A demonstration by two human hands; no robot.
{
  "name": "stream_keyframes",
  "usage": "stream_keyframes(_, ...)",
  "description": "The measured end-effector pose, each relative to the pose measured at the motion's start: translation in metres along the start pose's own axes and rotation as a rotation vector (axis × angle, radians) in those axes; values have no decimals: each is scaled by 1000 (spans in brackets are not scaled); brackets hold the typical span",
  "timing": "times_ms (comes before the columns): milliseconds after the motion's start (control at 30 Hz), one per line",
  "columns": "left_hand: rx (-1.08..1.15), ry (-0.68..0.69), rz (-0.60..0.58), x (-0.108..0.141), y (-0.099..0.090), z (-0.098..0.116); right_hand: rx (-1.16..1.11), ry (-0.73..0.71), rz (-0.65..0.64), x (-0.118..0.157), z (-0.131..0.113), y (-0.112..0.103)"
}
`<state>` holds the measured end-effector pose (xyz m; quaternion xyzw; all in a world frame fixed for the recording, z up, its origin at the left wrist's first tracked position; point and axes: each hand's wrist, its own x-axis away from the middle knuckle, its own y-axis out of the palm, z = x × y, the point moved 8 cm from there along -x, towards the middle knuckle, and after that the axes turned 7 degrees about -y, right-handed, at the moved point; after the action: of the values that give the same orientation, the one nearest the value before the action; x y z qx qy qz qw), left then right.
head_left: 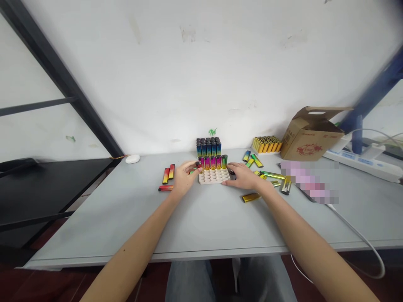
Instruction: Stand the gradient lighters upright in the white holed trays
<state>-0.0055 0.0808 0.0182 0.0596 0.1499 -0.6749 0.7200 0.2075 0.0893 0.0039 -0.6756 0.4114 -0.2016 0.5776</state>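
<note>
The light is bright and soft, the shadows are weak, and the picture edges look bent and blurred.

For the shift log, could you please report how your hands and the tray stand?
Left hand, right hand flanking pale tray. Lighters upright in its back row. Loose lighters alongside.

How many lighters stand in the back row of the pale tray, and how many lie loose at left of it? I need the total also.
Standing lighters in the tray: 5
Loose lighters left of the tray: 3
Total: 8
</note>
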Motion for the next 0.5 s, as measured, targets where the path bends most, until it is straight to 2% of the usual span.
stream_keyframes(500, -134, 42, 47, 1, 1, 3, 4, 11, -10, 0, 0, 0)
